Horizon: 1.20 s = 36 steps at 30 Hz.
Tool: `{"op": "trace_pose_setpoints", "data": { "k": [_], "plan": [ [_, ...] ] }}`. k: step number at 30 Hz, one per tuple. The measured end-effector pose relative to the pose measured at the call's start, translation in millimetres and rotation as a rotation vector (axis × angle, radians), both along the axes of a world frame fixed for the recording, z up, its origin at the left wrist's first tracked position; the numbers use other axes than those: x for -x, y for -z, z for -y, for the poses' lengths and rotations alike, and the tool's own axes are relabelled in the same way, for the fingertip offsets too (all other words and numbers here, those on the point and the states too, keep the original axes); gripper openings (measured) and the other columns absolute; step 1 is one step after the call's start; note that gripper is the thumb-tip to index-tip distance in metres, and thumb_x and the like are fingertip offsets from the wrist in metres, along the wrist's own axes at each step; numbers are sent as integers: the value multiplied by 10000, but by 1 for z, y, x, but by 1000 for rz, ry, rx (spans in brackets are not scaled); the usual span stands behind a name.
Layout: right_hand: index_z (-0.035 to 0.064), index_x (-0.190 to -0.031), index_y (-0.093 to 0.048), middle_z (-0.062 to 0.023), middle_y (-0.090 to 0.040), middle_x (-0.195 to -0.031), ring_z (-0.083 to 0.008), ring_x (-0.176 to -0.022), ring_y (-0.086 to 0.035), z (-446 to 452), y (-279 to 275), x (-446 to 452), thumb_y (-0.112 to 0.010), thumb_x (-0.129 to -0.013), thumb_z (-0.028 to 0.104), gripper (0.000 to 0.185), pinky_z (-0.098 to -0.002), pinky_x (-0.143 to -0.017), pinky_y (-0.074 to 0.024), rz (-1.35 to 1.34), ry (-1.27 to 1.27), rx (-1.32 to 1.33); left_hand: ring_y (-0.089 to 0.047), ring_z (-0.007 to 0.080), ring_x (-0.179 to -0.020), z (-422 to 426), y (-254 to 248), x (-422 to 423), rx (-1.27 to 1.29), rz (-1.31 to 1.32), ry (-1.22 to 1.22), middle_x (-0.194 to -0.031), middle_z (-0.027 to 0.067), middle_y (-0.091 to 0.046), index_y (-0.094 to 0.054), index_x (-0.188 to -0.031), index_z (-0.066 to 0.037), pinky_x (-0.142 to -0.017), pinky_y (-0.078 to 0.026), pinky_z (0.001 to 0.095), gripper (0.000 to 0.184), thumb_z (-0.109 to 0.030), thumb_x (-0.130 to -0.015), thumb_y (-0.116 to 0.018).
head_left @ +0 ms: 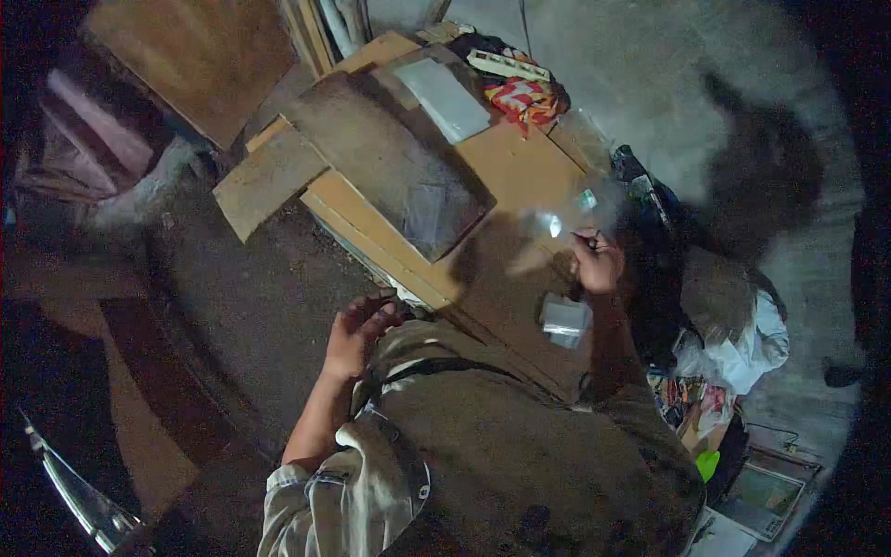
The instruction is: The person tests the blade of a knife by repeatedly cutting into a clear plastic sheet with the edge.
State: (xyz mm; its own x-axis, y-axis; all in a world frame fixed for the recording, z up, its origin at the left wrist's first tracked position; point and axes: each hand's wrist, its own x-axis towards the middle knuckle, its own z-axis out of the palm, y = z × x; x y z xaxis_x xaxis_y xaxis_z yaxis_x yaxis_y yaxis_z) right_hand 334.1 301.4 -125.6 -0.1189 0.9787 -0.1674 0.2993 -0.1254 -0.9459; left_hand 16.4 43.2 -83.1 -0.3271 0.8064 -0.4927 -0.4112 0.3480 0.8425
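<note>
Over the brown wooden surface, my right hand is closed in a pinch; what its fingertips hold is too small and dark to make out. Just left of those fingertips shows a bright white glow. A small clear plastic packet lies below and left of that hand. My left hand is near the front edge of the boards, in front of my body, with its fingers curled and partly apart and nothing visible in them.
A dark worn board lies on the surface with a white flat sheet at its far end. Beyond are a power strip and a red and yellow cloth. White plastic bags sit at the right.
</note>
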Motion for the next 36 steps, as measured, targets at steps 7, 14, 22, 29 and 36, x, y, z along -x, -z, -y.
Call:
{"op": "trace_pose_setpoints", "data": {
  "k": [7, 14, 22, 29, 36],
  "plan": [
    [34, -953, -558, -22, -563, -742, -101, -521, -497, 16, 86, 25, -662, -809, 171, 224, -268, -461, -391, 258, -180, 169, -576, 125, -819, 29, 16, 27, -49, 88, -33, -865, 47, -613, -569, -1104, -1, -736, -443, 267, 292, -169, -869, -612],
    [20, -943, -554, -61, -588, -731, -158, -590, -560, -11, 197, -32, -669, -776, 139, 236, -292, -536, -451, 547, -232, -223, -576, 129, -818, 58, 41, 45, 30, 86, -70, -906, 48, -627, -568, -1100, 0, -739, -441, 253, 297, -185, -872, -612],
    [9, -896, -581, -64, -596, -728, -163, -641, -583, 9, 159, -13, -697, -758, 114, 208, -326, -577, -471, 711, -255, -393, -588, 143, -826, 65, 51, 39, 60, 116, -135, -922, 62, -638, -557, -1120, 5, -740, -442, 268, 338, -217, -872, -614],
    [34, -868, -599, -57, -614, -775, -162, -637, -565, -9, 157, -27, -707, -728, 75, 182, -340, -592, -472, 639, -300, -322, -591, 160, -833, 44, 38, 23, 10, 74, -127, -924, 79, -637, -542, -1139, 17, -763, -448, 281, 348, -189, -868, -613],
    [57, -921, -553, -15, -515, -630, -141, -567, -531, 2, 107, -14, -614, -806, 77, 132, -277, -466, -436, 487, -272, -143, -591, 165, -855, 31, 42, 1, 137, -31, -69, -939, 107, -643, -552, -1128, 33, -777, -465, 305, 342, -195, -878, -603]
  ]
}}
